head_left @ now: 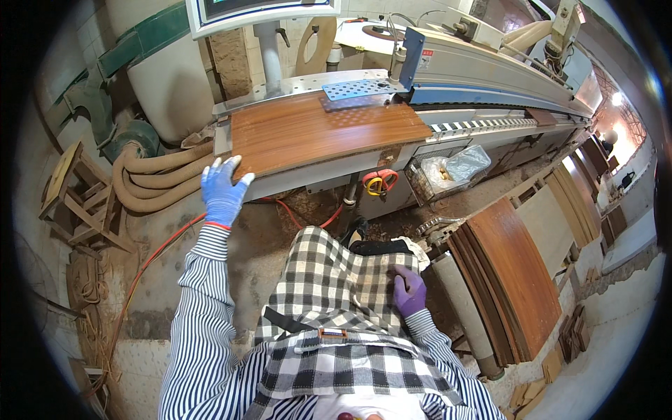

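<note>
A wood-grain board (294,140) lies flat on a long machine with a blue and grey beam (483,96). My left hand (224,189), in a blue glove with white fingertips, has its fingers spread at the board's near left corner, touching its edge. My right hand (410,294), in a purple glove, is low against my checked apron (329,280), fingers curled; whether they hold anything is hidden. A perforated blue plate (353,89) sits above the board's back edge. Red and yellow-handled tools (380,182) hang below the front edge.
A stack of boards (507,276) stands at my right. A wire basket with plastic bags (451,168) hangs under the machine. Thick hoses (161,185), a wooden stool (77,189) and a red air hose (164,245) are at the left. A screen (262,14) is above.
</note>
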Action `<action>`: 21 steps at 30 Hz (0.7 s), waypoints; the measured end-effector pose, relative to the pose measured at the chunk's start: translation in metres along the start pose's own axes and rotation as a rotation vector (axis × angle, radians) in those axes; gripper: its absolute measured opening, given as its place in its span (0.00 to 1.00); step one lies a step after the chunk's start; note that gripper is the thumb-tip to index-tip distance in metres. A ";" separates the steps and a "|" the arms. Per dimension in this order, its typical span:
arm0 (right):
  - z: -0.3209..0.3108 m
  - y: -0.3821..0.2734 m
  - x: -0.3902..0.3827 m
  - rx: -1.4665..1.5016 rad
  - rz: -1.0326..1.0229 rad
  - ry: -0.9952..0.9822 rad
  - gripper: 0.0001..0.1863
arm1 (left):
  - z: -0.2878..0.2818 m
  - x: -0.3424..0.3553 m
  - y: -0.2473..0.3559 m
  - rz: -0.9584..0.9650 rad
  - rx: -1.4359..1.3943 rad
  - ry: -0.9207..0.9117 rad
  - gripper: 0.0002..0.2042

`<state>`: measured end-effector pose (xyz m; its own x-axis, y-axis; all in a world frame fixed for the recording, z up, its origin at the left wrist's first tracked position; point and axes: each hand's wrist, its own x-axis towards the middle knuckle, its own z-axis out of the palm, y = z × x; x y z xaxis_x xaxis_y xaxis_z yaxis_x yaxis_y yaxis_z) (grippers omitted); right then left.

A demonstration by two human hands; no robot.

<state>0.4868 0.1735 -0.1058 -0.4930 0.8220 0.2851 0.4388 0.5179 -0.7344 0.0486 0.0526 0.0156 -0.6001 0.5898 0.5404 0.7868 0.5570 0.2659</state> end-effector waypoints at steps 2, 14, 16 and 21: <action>-0.007 0.003 -0.001 0.050 0.089 0.051 0.14 | 0.009 0.004 0.016 0.024 0.007 0.006 0.25; -0.185 0.066 -0.002 -1.034 0.071 0.488 0.31 | 0.043 0.017 0.075 0.172 0.012 0.076 0.33; -0.195 0.072 -0.009 -1.078 0.286 0.420 0.35 | 0.049 0.016 0.066 0.225 0.004 0.138 0.32; -0.198 0.087 -0.025 -1.121 0.313 0.377 0.36 | 0.057 0.015 0.063 0.238 0.012 0.162 0.29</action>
<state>0.6861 0.2444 -0.0551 -0.0829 0.8685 0.4887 0.9955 0.0494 0.0810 0.0806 0.1296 -0.0048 -0.3673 0.6042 0.7071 0.9003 0.4220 0.1071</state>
